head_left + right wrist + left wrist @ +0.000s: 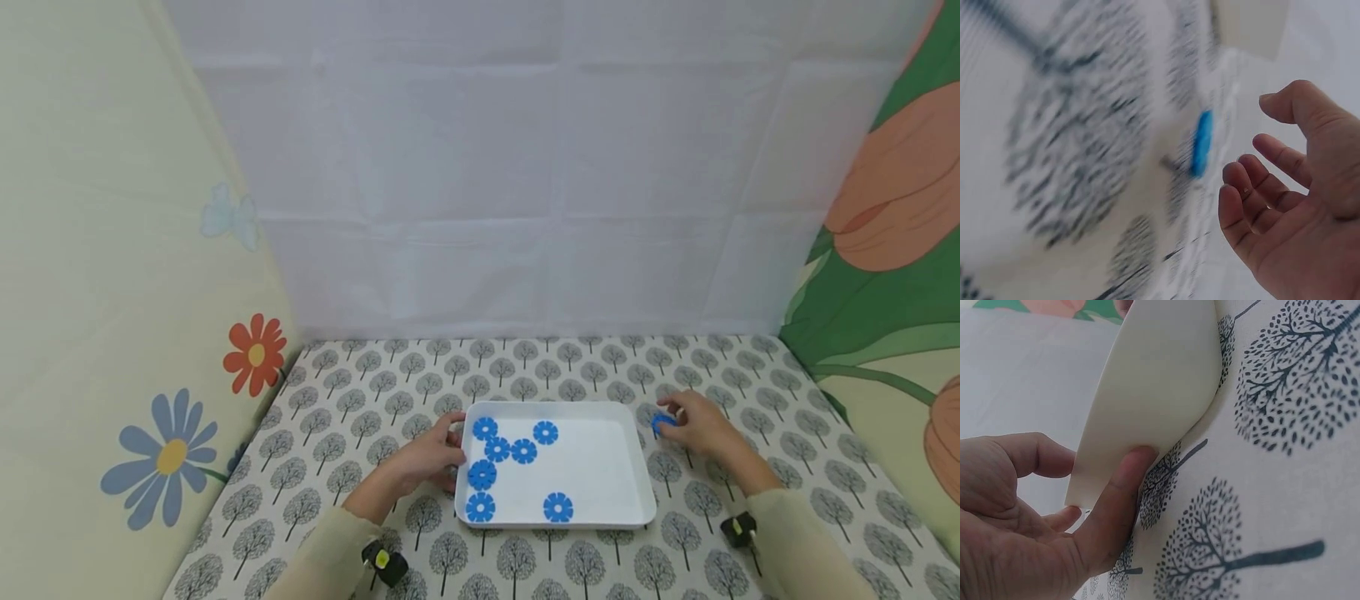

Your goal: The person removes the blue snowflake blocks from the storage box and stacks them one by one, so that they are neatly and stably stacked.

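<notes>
A white rectangular tray holds several blue notched plastic discs, most of them along its left side. At the tray's left end my left hand grips the wall. The left wrist view shows the thumb against the outer side of the wall and the other fingers at its rim. To the right of the tray, my right hand hovers by another blue disc on the cloth. Its fingers are loosely bent and hold nothing, with a gap between them and the disc in the right wrist view.
A tree-patterned cloth covers the table. White fabric hangs behind it, with flower-printed hangings at both sides. Each wrist carries a small black camera.
</notes>
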The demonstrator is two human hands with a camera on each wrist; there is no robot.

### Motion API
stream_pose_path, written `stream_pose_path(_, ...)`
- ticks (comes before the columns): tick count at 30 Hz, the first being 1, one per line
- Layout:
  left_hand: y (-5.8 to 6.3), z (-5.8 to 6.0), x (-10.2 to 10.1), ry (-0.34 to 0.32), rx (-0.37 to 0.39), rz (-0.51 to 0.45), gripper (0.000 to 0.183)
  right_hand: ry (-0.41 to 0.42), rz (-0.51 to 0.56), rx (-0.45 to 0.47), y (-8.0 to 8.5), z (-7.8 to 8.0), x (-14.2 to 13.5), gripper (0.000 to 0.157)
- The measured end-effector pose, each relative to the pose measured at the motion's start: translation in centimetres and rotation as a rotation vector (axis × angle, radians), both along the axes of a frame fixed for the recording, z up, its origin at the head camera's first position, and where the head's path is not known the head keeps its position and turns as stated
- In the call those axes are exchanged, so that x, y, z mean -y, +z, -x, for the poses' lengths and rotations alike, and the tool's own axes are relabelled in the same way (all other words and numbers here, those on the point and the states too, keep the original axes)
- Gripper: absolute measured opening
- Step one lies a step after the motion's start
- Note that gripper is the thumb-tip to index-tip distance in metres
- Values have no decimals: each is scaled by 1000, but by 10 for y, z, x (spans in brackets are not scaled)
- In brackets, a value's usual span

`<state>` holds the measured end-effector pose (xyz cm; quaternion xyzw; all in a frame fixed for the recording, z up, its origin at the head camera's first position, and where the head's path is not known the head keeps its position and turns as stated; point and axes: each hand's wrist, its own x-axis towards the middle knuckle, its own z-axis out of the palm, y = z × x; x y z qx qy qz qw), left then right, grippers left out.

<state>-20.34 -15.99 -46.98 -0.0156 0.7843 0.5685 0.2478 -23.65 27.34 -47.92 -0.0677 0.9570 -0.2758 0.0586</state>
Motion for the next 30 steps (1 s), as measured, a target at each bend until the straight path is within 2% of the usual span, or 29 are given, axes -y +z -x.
stream_pose_path(5, 0, -1, 0, 4, -3, -2, 79, 98, 58, -142, 12, -10, 14, 40)
stream_pose_path(11, 0, -2, -1, -1, -10, -11, 79, 158, 115, -212, 25, -16, 33, 42)
stream_pose_path(18, 0, -1, 0, -3, -13, -16, 79, 220, 150, -215, 29, -18, 52, 43)
stream_pose_path(30, 0, -1, 1, 4, -9, -12, 78, 337, 179, -170, 20, -24, 76, 44)
